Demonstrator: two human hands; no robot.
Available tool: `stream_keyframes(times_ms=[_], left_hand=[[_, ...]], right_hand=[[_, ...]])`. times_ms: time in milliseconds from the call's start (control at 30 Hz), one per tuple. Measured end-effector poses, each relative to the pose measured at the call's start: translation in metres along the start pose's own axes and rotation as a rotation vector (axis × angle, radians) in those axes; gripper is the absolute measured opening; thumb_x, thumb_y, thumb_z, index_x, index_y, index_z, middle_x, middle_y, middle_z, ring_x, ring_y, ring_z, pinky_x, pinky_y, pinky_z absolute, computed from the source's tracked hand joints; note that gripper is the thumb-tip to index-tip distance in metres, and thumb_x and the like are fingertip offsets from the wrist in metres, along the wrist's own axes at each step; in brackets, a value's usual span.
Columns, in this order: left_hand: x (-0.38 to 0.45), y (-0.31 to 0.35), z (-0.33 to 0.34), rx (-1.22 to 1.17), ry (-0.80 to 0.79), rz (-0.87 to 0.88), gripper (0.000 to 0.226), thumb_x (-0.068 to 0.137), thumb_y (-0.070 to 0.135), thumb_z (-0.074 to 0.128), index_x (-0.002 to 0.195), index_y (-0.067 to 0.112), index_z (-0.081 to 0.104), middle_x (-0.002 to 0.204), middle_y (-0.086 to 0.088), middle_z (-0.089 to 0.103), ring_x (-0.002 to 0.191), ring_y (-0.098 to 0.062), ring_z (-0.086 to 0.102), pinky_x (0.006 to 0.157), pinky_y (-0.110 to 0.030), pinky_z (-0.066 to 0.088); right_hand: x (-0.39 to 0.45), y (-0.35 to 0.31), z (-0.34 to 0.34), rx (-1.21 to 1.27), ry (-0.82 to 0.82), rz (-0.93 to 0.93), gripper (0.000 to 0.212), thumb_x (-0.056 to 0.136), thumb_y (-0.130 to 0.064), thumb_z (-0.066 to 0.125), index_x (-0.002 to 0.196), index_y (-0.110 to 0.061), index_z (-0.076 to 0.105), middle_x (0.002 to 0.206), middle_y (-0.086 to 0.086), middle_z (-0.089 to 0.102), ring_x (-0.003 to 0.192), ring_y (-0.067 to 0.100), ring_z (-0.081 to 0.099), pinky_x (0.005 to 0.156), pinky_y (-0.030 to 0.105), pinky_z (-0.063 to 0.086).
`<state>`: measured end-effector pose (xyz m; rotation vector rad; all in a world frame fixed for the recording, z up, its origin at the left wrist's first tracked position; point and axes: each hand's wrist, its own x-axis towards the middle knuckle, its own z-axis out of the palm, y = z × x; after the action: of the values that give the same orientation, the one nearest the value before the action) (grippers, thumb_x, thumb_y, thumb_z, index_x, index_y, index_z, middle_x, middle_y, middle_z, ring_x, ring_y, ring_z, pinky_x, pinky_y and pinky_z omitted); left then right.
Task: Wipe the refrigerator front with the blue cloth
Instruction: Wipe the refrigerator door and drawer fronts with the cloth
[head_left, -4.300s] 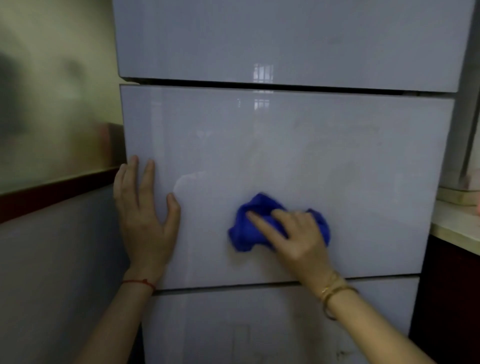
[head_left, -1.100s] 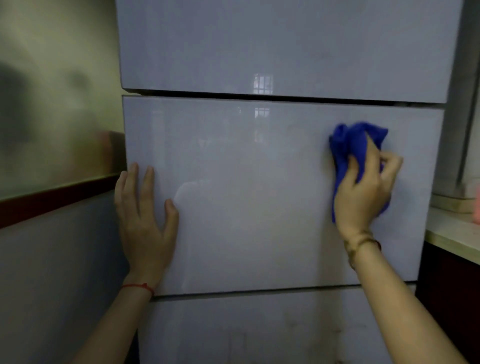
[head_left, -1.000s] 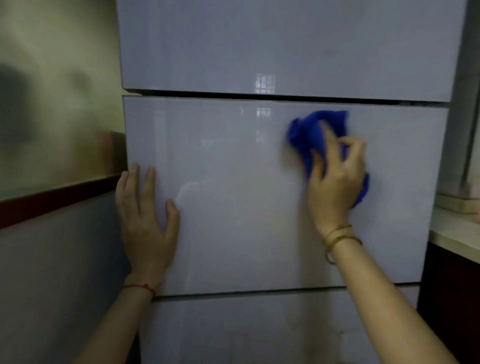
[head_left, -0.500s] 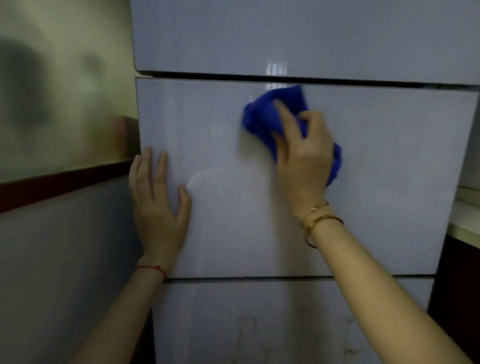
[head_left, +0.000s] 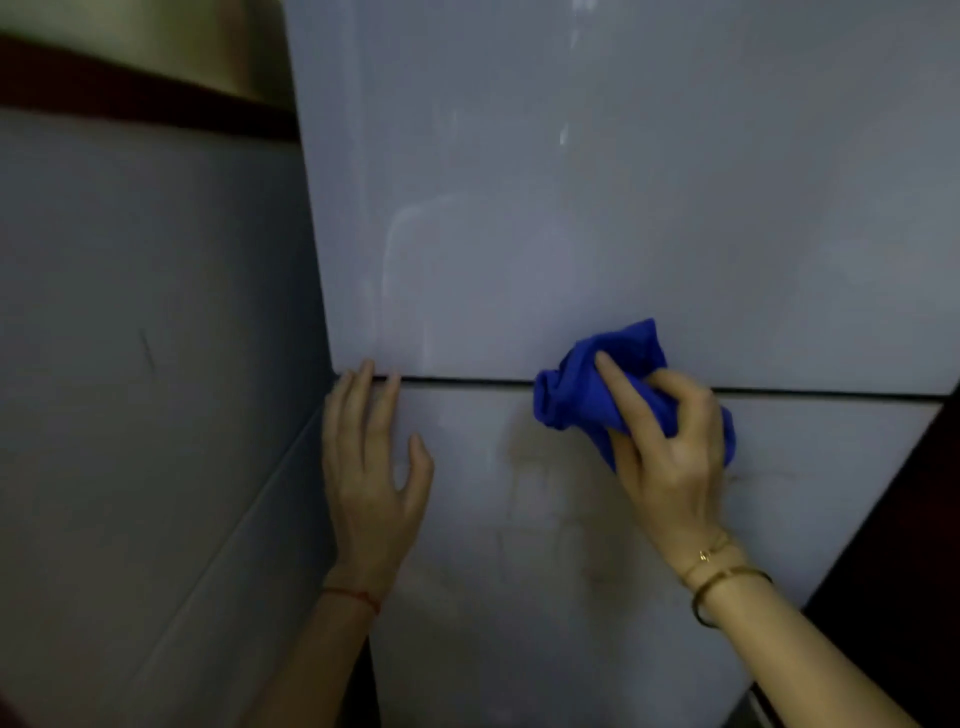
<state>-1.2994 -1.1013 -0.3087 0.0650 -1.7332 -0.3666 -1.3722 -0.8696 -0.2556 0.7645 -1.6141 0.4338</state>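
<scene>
My right hand (head_left: 670, 457) is closed over the cloth (head_left: 587, 384), a bunched blue wad pressed flat against the fridge (head_left: 571, 234). My index finger lies stretched across the top of the wad, the other fingers curl into it, and my thumb tucks under its lower edge. The cloth sits right on the dark seam (head_left: 467, 381) between two door panels, part of it above the line and part below, a little right of the middle of the front. Two gold bangles (head_left: 722, 582) ring that wrist.

My left hand (head_left: 371, 478) is open and holds nothing. Its palm lies flat on the lower panel (head_left: 519, 597) near the fridge's left edge, fingers pointing up with their tips touching the seam, thumb spread out to the right. A thin red thread (head_left: 353, 596) circles that wrist. The two hands are apart, with bare panel between them.

The lower panel shows faint brownish smudges and streaks below and left of the cloth. The upper panel is glossy, with a pale reflection across it. Left of the fridge stands a grey wall (head_left: 130, 364) with a dark red band (head_left: 130, 98) near the top. A dark cabinet (head_left: 904, 545) edges the fridge at lower right.
</scene>
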Motion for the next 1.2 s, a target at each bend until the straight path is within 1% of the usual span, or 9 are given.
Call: stream_keyframes(times_ms=[167, 300, 400, 500, 700, 900, 1033, 1133, 1200], left_hand=[[-0.050, -0.017, 0.018, 0.052, -0.011, -0.023, 0.055, 0.088, 0.007, 0.059, 0.140, 0.005, 0.041, 0.149, -0.015, 0.034, 0.146, -0.026, 0.025, 0.122, -0.047, 0.025], [-0.070, -0.037, 0.038, 0.100, 0.055, 0.001, 0.054, 0.091, 0.013, 0.056, 0.142, 0.007, 0.038, 0.150, -0.016, 0.031, 0.150, -0.016, 0.015, 0.125, -0.040, 0.018], [-0.075, -0.051, 0.049, 0.125, 0.118, 0.058, 0.050, 0.093, 0.014, 0.051, 0.141, 0.004, 0.039, 0.148, -0.018, 0.031, 0.150, -0.017, 0.015, 0.125, -0.041, 0.015], [-0.075, -0.053, 0.052, 0.126, 0.156, 0.078, 0.049, 0.093, 0.015, 0.049, 0.139, 0.002, 0.041, 0.147, -0.019, 0.032, 0.146, -0.023, 0.021, 0.125, -0.040, 0.016], [-0.074, -0.050, 0.052, 0.125, 0.162, 0.055, 0.050, 0.092, 0.015, 0.049, 0.139, 0.002, 0.041, 0.147, -0.019, 0.031, 0.146, -0.023, 0.022, 0.125, -0.040, 0.016], [-0.081, -0.054, 0.055, 0.100, 0.202, 0.080, 0.049, 0.092, 0.014, 0.050, 0.138, -0.002, 0.043, 0.147, -0.022, 0.034, 0.142, -0.035, 0.029, 0.124, -0.041, 0.018], [-0.093, -0.048, 0.059, 0.048, 0.189, 0.040, 0.053, 0.091, 0.014, 0.052, 0.141, 0.001, 0.039, 0.149, -0.018, 0.031, 0.148, -0.020, 0.019, 0.123, -0.050, 0.020], [-0.097, -0.042, 0.062, 0.039, 0.197, 0.016, 0.052, 0.092, 0.013, 0.052, 0.140, -0.003, 0.041, 0.149, -0.019, 0.032, 0.148, -0.021, 0.019, 0.121, -0.056, 0.022], [-0.099, -0.040, 0.064, 0.048, 0.203, 0.018, 0.051, 0.092, 0.011, 0.053, 0.139, -0.006, 0.042, 0.148, -0.024, 0.034, 0.145, -0.028, 0.022, 0.121, -0.056, 0.023]], right_hand=[[-0.022, -0.033, 0.051, -0.024, 0.008, -0.092, 0.056, 0.092, -0.005, 0.063, 0.140, -0.024, 0.042, 0.113, 0.010, 0.044, 0.089, 0.027, 0.053, 0.079, 0.041, 0.048], [-0.103, -0.047, 0.080, -0.060, -0.014, -0.280, 0.046, 0.095, -0.004, 0.055, 0.136, -0.025, 0.051, 0.107, 0.010, 0.047, 0.078, 0.025, 0.047, 0.070, 0.039, 0.042], [-0.179, -0.037, 0.083, -0.067, -0.154, -0.397, 0.039, 0.098, -0.005, 0.046, 0.130, -0.027, 0.054, 0.108, 0.007, 0.047, 0.080, 0.023, 0.045, 0.072, 0.036, 0.038], [-0.183, -0.019, 0.076, -0.052, -0.160, -0.460, 0.038, 0.096, -0.005, 0.049, 0.128, -0.025, 0.055, 0.107, 0.008, 0.047, 0.078, 0.024, 0.043, 0.068, 0.037, 0.036], [-0.074, -0.012, 0.073, -0.016, 0.213, -0.099, 0.050, 0.091, -0.005, 0.065, 0.135, -0.025, 0.050, 0.108, 0.008, 0.045, 0.080, 0.026, 0.047, 0.069, 0.041, 0.044], [-0.196, -0.041, 0.091, -0.009, -0.078, -0.437, 0.037, 0.100, -0.006, 0.040, 0.127, -0.026, 0.056, 0.108, 0.008, 0.050, 0.081, 0.026, 0.045, 0.071, 0.039, 0.038], [-0.232, -0.023, 0.079, -0.020, -0.159, -0.477, 0.038, 0.099, -0.002, 0.038, 0.127, -0.023, 0.052, 0.107, 0.009, 0.047, 0.080, 0.025, 0.045, 0.067, 0.039, 0.046], [-0.171, 0.001, 0.065, -0.064, 0.039, -0.324, 0.056, 0.089, 0.002, 0.058, 0.137, -0.024, 0.047, 0.105, 0.011, 0.047, 0.078, 0.028, 0.045, 0.071, 0.042, 0.038], [-0.117, 0.014, 0.061, -0.052, 0.209, -0.115, 0.048, 0.092, 0.000, 0.059, 0.135, -0.021, 0.052, 0.104, 0.014, 0.050, 0.085, 0.030, 0.047, 0.075, 0.042, 0.039]])
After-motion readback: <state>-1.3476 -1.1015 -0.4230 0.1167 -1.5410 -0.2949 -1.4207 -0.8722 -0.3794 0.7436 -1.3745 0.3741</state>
